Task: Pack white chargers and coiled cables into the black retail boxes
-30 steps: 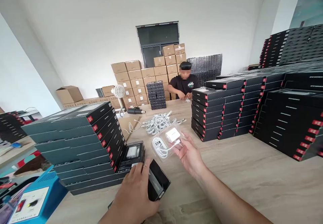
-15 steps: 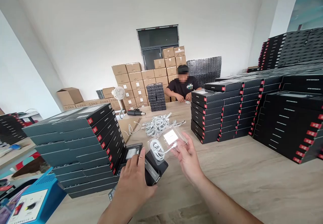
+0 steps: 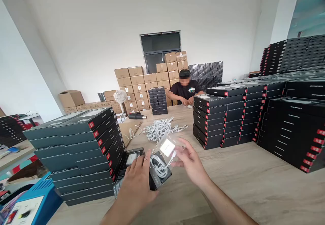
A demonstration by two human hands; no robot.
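My left hand [image 3: 138, 176] is wrapped over a small black box [image 3: 154, 179] near the front of the table. In my right hand [image 3: 190, 162], between thumb and fingers, is a clear plastic tray [image 3: 175, 140]. It carries a white charger plug [image 3: 167, 148] and a coiled white cable [image 3: 159, 166], whose connector lies by my right fingertips. The coil overlaps the black box. Beside my left fingers is an open black box [image 3: 138, 151] with a white item inside, partly covered by my hand.
Stacked black boxes rise at left [image 3: 83, 143] and right [image 3: 218, 123]. Loose white cables [image 3: 161, 128] lie mid-table, a heat gun [image 3: 137, 115] and white fan [image 3: 120, 98] behind. A co-worker [image 3: 185, 88] sits opposite. A blue machine [image 3: 43, 198] stands at lower left.
My right hand has brought the clear tray slightly down and left, so the cable coil now overlaps the black box. My left hand still grips that box. The view has tilted a little.
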